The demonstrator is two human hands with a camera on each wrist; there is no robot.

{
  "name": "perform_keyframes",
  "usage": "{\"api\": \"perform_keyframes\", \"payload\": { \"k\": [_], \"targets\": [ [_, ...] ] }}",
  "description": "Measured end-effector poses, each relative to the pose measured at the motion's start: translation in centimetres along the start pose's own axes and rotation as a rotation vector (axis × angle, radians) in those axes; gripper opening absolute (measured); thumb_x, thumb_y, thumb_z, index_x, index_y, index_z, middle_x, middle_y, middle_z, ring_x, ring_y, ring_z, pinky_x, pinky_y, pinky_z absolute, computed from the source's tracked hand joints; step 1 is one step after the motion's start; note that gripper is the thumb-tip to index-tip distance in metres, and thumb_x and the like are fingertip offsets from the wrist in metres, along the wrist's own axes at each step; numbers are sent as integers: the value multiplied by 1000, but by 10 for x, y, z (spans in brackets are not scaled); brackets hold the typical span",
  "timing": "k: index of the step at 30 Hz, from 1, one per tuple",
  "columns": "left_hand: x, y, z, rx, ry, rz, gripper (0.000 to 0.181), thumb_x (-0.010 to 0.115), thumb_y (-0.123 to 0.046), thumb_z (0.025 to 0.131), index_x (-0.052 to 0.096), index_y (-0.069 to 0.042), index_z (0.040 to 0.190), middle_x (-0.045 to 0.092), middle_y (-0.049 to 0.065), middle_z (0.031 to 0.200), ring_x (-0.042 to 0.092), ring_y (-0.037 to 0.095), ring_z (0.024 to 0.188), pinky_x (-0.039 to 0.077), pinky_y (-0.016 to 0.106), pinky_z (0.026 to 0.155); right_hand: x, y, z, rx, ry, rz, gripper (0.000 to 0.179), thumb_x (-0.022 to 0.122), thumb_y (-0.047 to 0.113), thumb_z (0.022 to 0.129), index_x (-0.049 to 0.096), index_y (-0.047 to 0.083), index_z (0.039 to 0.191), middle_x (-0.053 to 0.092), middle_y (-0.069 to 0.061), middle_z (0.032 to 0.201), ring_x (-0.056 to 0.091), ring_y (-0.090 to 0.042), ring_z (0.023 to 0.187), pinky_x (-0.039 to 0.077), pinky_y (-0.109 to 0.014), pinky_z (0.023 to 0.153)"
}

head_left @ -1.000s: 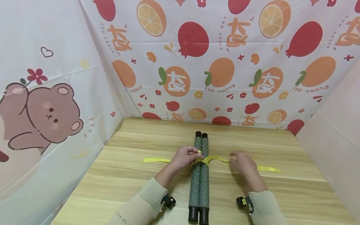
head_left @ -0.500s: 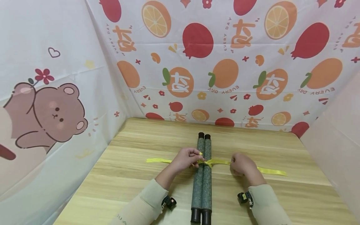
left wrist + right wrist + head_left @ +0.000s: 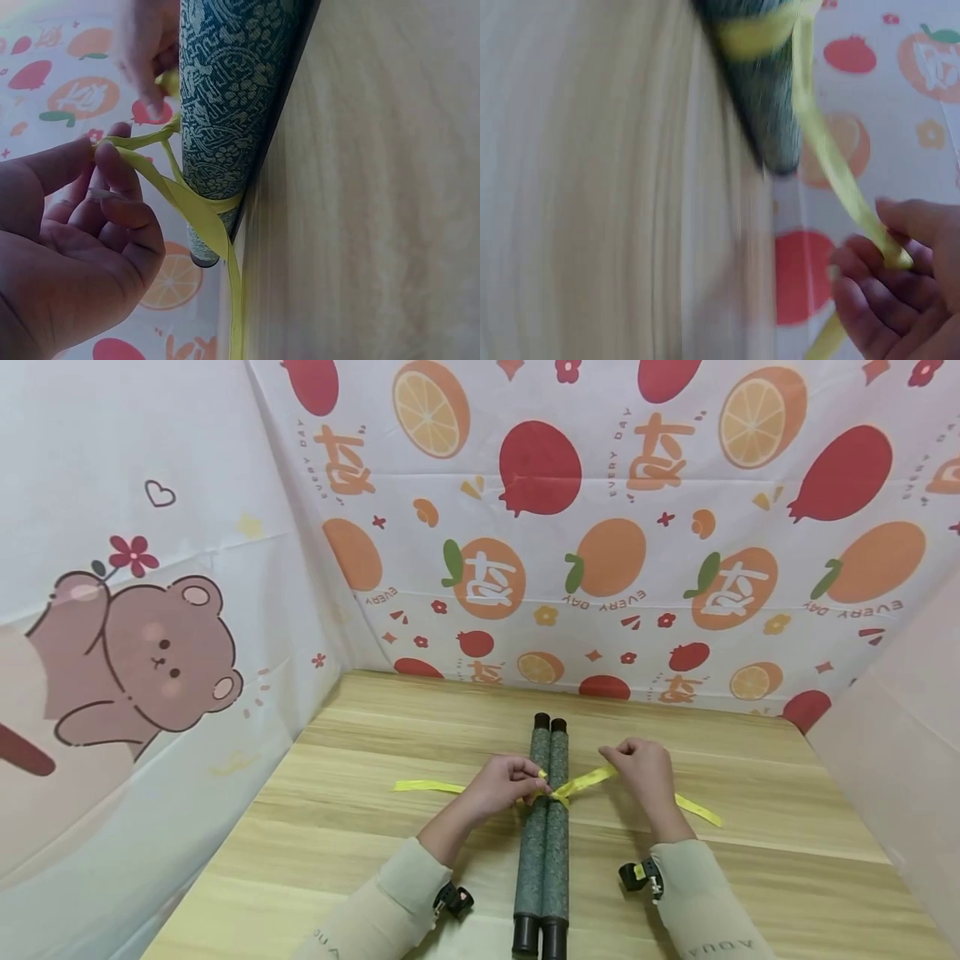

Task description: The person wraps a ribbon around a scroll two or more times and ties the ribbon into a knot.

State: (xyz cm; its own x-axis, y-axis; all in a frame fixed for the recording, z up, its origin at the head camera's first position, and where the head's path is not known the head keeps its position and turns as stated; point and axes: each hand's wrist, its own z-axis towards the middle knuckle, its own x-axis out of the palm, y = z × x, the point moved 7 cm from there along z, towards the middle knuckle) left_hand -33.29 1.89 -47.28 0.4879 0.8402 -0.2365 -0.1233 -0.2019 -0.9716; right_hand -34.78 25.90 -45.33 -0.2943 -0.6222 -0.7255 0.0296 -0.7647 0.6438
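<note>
A scroll (image 3: 542, 860) in green patterned cloth, rolled from both ends into two side-by-side rolls with dark end knobs, lies lengthwise on the table. A yellow ribbon (image 3: 592, 779) passes around its middle. My left hand (image 3: 504, 789) is at the scroll's left side and pinches a loop of the ribbon between thumb and index finger, plain in the left wrist view. To the right of the scroll, my right hand (image 3: 647, 777) holds the ribbon's other part, raised and slanting up from the knot. In the right wrist view this ribbon (image 3: 832, 161) runs into the curled fingers (image 3: 870, 300).
The wood-grain table (image 3: 360, 877) reaches back to a fruit-print cloth (image 3: 600, 477). A white cloth with a bear print (image 3: 157, 652) hangs on the left, a plain pale one (image 3: 892, 777) on the right. Ribbon tails stretch out past both hands.
My right hand first lowered, then rose with the ribbon, which now slants upward. My left hand keeps its pinch near the knot. The whole head view has shifted slightly.
</note>
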Motion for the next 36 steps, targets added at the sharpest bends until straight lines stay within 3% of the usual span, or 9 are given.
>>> {"api": "perform_keyframes", "payload": {
  "k": [3,9,14,18,21,25,31,33,36],
  "targets": [
    [1,0,-1,-5,9,-1,15,64,-16,96,69,-3,100,75,13,96,63,19,68,47,37,60,6,13,5,10,-42,115,16,72,22,88,76,11,98,74,-9,95,53,-17,62,44,-29,56],
    [3,-1,-1,9,36,-24,16,63,-12,96,68,2,102,74,17,97,60,11,65,48,34,61,30,47,16,0,107,301,83,58,-3,78,40,34,150,46,-19,148,45,-14,54,42,-23,44],
    [5,-1,-2,-1,61,-23,14,63,-10,96,68,2,100,74,18,96,60,12,65,47,31,59,51,90,15,-201,292,241,98,54,-9,80,22,50,152,39,-15,154,41,-15,49,37,-20,40],
    [5,1,-2,-1,74,6,12,64,-9,95,68,1,97,74,18,93,61,14,65,49,35,59,61,132,11,-444,394,105,84,50,-16,82,43,34,148,36,1,158,62,-19,93,32,-23,44],
    [5,1,-2,8,83,27,12,64,-10,95,68,1,97,74,18,92,61,15,66,52,41,63,66,156,11,-547,464,47,74,48,-21,79,60,25,136,38,6,156,41,-21,138,33,-25,51],
    [7,-1,-3,28,98,33,13,64,-10,95,65,2,99,74,19,92,61,15,67,53,44,64,69,174,11,-611,534,4,65,49,-20,79,70,23,123,56,1,143,54,-21,125,34,-26,57],
    [9,-3,-3,50,118,17,16,63,-8,95,63,6,102,73,23,94,61,14,67,53,41,62,68,173,12,-477,606,14,54,48,24,99,37,33,151,72,-3,105,64,-20,91,47,-35,71],
    [8,-3,-3,45,113,26,15,63,-8,95,64,6,101,73,22,94,61,13,67,53,38,63,66,166,13,-408,603,27,54,39,38,104,23,39,155,72,-3,101,65,-21,91,49,-41,79],
    [6,-2,-3,37,96,56,14,64,-11,95,67,3,99,74,20,91,61,12,67,51,34,60,63,155,14,-366,582,34,49,31,41,106,24,41,154,72,-5,106,65,-24,99,47,-48,90]
  ]
}}
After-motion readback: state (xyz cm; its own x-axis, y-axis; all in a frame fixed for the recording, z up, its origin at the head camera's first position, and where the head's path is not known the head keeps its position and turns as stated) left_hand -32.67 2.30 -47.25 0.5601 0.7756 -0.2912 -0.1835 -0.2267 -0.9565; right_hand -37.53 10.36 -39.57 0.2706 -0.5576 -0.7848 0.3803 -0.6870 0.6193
